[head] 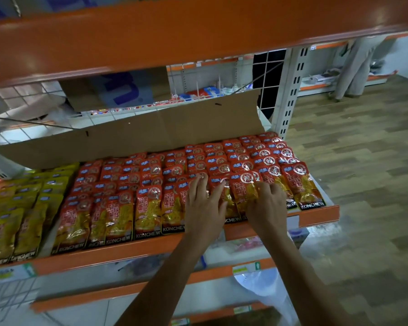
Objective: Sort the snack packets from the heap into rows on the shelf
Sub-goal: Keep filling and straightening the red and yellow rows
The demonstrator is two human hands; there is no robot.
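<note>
Orange-edged shop shelf [316,215], red packets [149,208] in rows. Left hand [205,203] fingers spread flat on them; right hand [266,205] fingers bent, grip unclear. Packets likely light, slippery: pinch top edges.

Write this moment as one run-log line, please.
step: tidying front row | left hand: spread fingers pressing red packets | right hand: bent fingers on red packets, grip unclear | yellow packets: rowed at left
</note>
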